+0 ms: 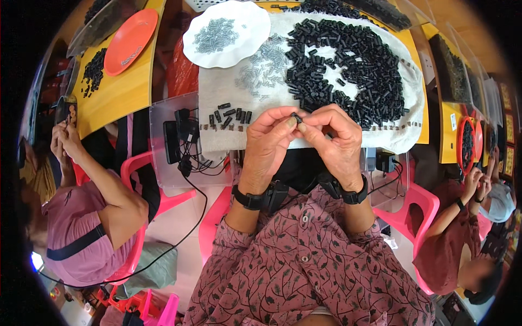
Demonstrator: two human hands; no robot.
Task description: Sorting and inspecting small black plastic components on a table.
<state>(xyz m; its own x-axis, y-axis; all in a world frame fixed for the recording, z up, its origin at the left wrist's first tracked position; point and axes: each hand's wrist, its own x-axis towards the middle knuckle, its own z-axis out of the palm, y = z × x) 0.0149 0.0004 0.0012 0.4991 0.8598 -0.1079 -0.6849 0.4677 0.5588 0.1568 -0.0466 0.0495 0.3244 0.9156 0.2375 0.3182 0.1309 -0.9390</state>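
Observation:
A small black plastic piece is pinched between the fingertips of both hands, just over the near edge of a white cloth. My left hand grips it from the left, my right hand from the right; fingers partly hide it. Beyond them spreads a large heap of short black tubular pieces. Left of that heap lie many tiny clear slim parts, and more fill a scalloped white plate. Several black pieces sit apart near my left hand.
A clear plastic bin with black adapters and cables hangs by the table's left side. One person works at a yellow table with an orange plate on the left; another person sits right. Pink chairs stand close by.

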